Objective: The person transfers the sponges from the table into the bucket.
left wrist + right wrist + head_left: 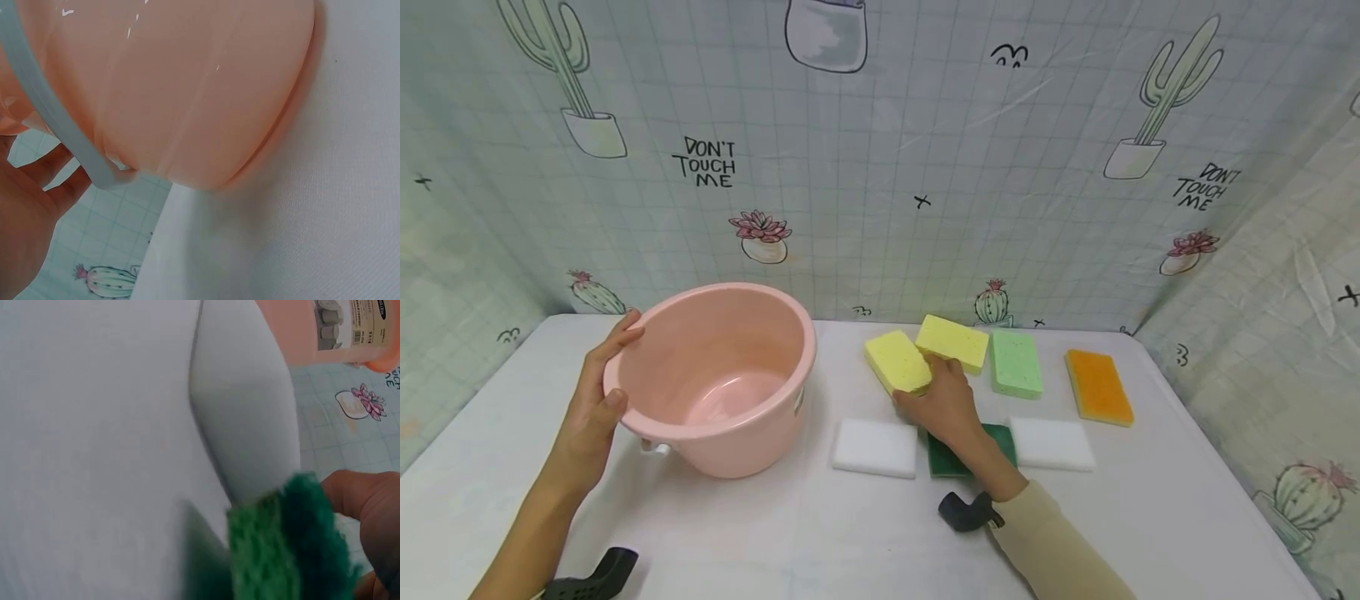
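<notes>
Your right sleeve [1054, 542] is plain beige and reaches toward the wrist; your left wrist unit [597, 575] and right wrist unit [964, 512] are black, angled housings with blunt ends

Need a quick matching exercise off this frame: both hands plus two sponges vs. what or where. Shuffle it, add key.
Column one:
1. Left hand
2. Right hand
3. Orange sponge
4. Dark green sponge

Column two:
a. Between two white blocks
b. Gripping a yellow sponge
c. Rightmost item on the table
d. Holding the bucket at its rim

Pairs: 1-d, 2-b, 3-c, 4-a
</notes>
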Motion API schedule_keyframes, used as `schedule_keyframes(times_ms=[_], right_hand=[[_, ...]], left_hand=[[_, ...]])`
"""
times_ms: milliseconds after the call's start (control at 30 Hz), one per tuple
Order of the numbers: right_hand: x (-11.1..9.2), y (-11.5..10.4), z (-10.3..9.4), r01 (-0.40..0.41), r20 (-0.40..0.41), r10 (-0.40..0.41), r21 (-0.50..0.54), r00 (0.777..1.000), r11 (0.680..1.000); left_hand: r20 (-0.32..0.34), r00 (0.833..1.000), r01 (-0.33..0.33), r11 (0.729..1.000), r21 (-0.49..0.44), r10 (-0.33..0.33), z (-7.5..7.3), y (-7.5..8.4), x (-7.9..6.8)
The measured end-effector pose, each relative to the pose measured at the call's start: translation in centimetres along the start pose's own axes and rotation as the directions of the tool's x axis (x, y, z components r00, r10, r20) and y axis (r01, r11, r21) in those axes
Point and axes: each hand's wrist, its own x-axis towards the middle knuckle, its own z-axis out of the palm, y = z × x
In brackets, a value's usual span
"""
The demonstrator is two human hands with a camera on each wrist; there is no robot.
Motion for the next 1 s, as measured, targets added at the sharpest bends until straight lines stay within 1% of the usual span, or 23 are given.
schedule_keyframes(times_ms=[100,167,300,400,567,700,833,900,1000], right_hand=[[-0.2,-0.4,-0.7,0.036,-0.017,-0.035,0.041,0.999,0.999],[-0.3,-0.8,-1.4,0.053,-0.027,-0.052,0.071,0.998,0.996],[-0.3,-1.8,-2.7,0.087,-0.032,-0.084,0.115,0.996,0.990],[-0.1,-2.4,-3.6,0.135,-0.042,-0.131,0.127,0.991,0.983],[0.3,-3.3,-5.0,0.217,-0.065,-0.209,0.160,0.976,0.963],[0.6,-4.1,-6.1,0.236,-0.061,-0.228,0.184,0.972,0.954],[0.7,-5.2,-7.1,0.254,-0.058,-0.247,0.195,0.967,0.947],[0.8,-5.8,-7.5,0.267,-0.058,-0.261,0.201,0.964,0.943],[0.8,-6.9,-8.1,0.279,-0.048,-0.275,0.217,0.960,0.935]], left_hand=[[-0.005,0.999,0.036,0.999,0.035,-0.036,0.0,0.1,-0.1],[-0.005,0.999,0.045,0.998,0.046,-0.045,0.0,0.2,-0.1],[0.001,0.999,0.034,0.998,0.052,-0.034,0.0,0.3,-0.1],[0.003,1.000,0.028,0.999,0.044,-0.028,0.0,0.3,-0.1],[-0.003,0.999,0.042,0.998,0.051,-0.042,0.0,0.4,-0.2],[-0.009,0.999,0.052,0.996,0.074,-0.052,0.1,1.1,-0.2],[-0.011,0.998,0.064,0.995,0.076,-0.063,0.4,1.9,-0.2],[-0.010,0.998,0.061,0.996,0.059,-0.061,0.5,1.9,-0.2],[-0.008,0.998,0.058,0.997,0.046,-0.058,0.3,1.5,-0.1]])
